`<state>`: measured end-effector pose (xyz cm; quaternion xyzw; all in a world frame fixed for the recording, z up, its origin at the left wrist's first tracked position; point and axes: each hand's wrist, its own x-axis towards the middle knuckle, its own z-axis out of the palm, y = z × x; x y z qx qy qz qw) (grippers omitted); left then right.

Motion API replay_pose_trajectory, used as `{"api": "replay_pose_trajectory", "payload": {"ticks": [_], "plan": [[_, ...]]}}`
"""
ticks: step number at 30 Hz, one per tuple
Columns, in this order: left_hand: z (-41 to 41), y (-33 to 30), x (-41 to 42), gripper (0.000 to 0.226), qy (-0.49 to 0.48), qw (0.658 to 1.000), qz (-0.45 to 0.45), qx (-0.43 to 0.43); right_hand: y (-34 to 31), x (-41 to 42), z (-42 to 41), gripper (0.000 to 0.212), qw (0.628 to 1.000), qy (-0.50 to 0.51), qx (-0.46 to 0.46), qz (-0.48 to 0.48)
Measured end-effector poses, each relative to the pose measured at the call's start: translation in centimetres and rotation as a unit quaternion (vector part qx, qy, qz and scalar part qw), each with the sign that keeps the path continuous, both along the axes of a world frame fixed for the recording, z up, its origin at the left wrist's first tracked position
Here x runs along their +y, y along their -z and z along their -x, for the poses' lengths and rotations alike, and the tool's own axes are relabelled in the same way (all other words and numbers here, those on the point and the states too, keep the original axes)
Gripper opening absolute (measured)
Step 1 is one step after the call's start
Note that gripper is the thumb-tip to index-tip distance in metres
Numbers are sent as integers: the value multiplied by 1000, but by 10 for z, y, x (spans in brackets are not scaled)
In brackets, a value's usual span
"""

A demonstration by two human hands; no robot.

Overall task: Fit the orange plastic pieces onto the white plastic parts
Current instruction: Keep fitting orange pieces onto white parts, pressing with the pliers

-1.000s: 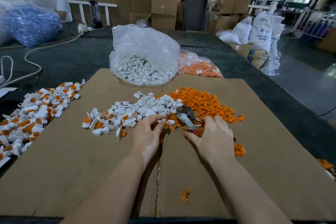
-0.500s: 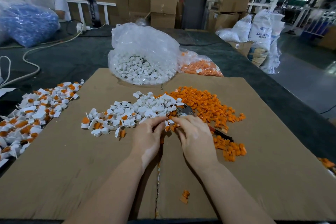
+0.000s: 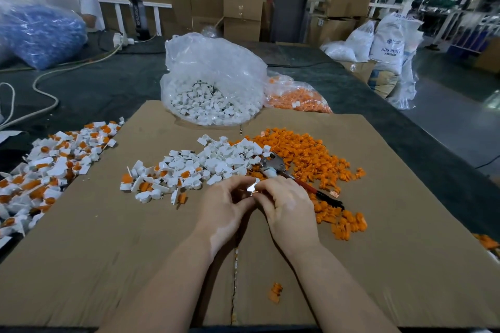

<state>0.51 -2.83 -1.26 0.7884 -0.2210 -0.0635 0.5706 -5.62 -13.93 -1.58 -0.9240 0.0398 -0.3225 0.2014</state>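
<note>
Barely visible — white part (orientation hidden)

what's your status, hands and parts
Left hand and right hand together, pinching a small white part between fingertips. Orange pile and white pile just beyond. Pliers lying beside right hand.

A dark surface fills the frame, with a flat cardboard sheet over its lower half. At upper centre, a clear bag of white parts rests on the sheet's far edge; a bag of orange pieces sits just right of it. A blue-filled bag and pale cable lie upper left. Assembled pieces spill off the sheet's left edge.
</note>
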Motion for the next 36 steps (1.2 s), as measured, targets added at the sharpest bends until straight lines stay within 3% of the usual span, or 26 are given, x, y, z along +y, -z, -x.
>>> {"api": "replay_pose_trajectory", "payload": {"ticks": [11,13,19,22,26,32,36], "plan": [[0,3,-1,29,7,998,-35,-61,-1,1,1,5,1000,-3,-5,10],[-1,4,-1,28,-21,998,-20,-56,-1,2,2,2,999,29,-18,35],[-4,5,-1,26,-103,994,-20,-43,4,1,1,22,980,144,-19,138],[-6,8,-2,19,-136,989,-41,-47,5,0,1,24,973,174,-27,150],[-8,12,-4,25,-173,981,-62,-65,6,-1,2,26,967,202,-27,152],[-9,14,-6,36,-195,972,-110,-75,11,-1,-1,31,975,146,-24,168],[-7,14,-5,33,-196,968,-111,-109,10,0,-2,40,980,102,25,171]]}}
